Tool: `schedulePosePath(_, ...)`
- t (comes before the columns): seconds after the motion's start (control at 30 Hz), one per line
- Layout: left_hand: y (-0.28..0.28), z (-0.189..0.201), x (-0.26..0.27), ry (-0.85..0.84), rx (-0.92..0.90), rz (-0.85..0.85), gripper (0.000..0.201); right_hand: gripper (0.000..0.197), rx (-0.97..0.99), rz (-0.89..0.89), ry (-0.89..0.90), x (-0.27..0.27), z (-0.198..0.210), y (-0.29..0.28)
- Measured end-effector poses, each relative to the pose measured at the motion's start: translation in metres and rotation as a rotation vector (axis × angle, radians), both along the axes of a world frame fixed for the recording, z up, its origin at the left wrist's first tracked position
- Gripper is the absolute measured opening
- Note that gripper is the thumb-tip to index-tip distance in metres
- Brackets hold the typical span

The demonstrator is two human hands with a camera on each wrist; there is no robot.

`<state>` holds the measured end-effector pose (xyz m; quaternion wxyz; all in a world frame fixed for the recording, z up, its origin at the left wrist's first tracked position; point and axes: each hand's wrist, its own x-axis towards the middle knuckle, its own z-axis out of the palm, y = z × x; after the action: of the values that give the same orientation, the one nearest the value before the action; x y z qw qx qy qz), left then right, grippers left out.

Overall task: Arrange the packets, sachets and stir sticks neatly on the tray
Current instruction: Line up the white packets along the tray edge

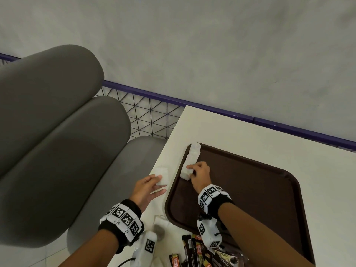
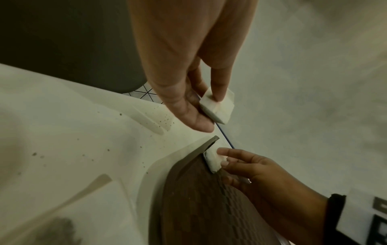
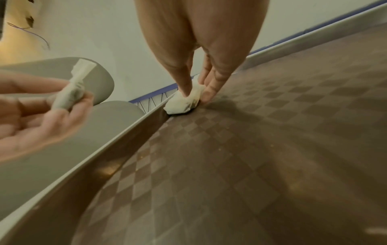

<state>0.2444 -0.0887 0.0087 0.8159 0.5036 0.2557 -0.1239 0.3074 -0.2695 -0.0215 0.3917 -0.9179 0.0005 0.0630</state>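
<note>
1. your right hand (image 1: 200, 173) is down on the brown tray (image 1: 260, 189), at its left wall – fingers and thumb curled and pinching the near end of a row of white sachets (image 1: 190, 162) that runs along that wall toward the far-left corner.
2. in the right wrist view the fingertips (image 3: 186, 92) press on the nearest sachet (image 3: 184, 102), which sits on the checkered tray floor (image 3: 251, 149) right against the raised rim.
3. your left hand (image 1: 148, 189) is off the tray, above the white table (image 1: 240, 132) just beside the tray's left edge – it holds a small stack of white sachets (image 1: 161, 176), thumb on one side, fingers on the other.
4. the left wrist view shows that grip plainly: a finger on top of the white stack (image 2: 217, 106), the thumb (image 2: 194, 119) under it, and the stack is lifted clear of the table.
5. the two hands are near each other but apart; the tray rim lies between them.
6. at the near edge of the tray sits a heap of dark packets (image 1: 200, 251) with red and orange print, one reading "granules"; some lie on the table, some overlap the tray's near-left corner.
7. a few more white sachets (image 1: 160, 222) lie on the table by your left wrist, partly hidden by the wristband.
8. most of the tray floor is bare brown.
9. to the left, a grey cushioned seat (image 1: 57, 141); behind it a purple rail (image 1: 173, 99) with black wire mesh, and a pale wall beyond.
</note>
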Motion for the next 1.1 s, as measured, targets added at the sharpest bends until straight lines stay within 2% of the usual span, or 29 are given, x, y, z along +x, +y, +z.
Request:
schedulePosePath(0.13,-0.001,0.003,-0.003,-0.006,0.033,-0.026,0.009,0.030,-0.062,0.149,-0.132,-0.014,0.016,0.001)
schedulePosePath(0.23,-0.003,0.004,-0.004,-0.010,0.060,-0.040,0.009,0.012,0.073,0.212,-0.185,-0.028,0.026,0.008)
schedulePosePath(0.3,-0.004,0.005,-0.005,-0.015,0.075,-0.047,0.008,0.005,0.187,0.218,-0.152,-0.035,0.031,0.014)
schedulePosePath(0.4,-0.006,0.008,-0.007,-0.032,0.078,-0.072,0.004,0.014,0.284,0.225,-0.072,-0.042,0.037,0.024)
schedulePosePath(0.47,-0.009,0.010,-0.009,-0.046,0.067,-0.085,0.012,0.020,0.346,0.226,-0.023,-0.044,0.041,0.029)
schedulePosePath(0.57,-0.012,0.013,-0.013,-0.062,0.066,-0.099,0.019,0.027,0.433,0.181,0.025,-0.049,0.043,0.034)
schedulePosePath(0.73,-0.014,0.017,-0.019,-0.032,0.063,-0.121,0.015,0.028,0.514,0.059,0.061,-0.058,0.039,0.034)
schedulePosePath(0.97,-0.005,0.008,-0.030,0.045,0.085,-0.107,0.021,0.019,0.398,-0.225,0.027,-0.045,0.016,0.001)
schedulePosePath(1.1,0.007,0.005,-0.030,0.060,0.105,-0.078,0.021,0.024,0.299,-0.216,0.061,-0.029,0.006,0.000)
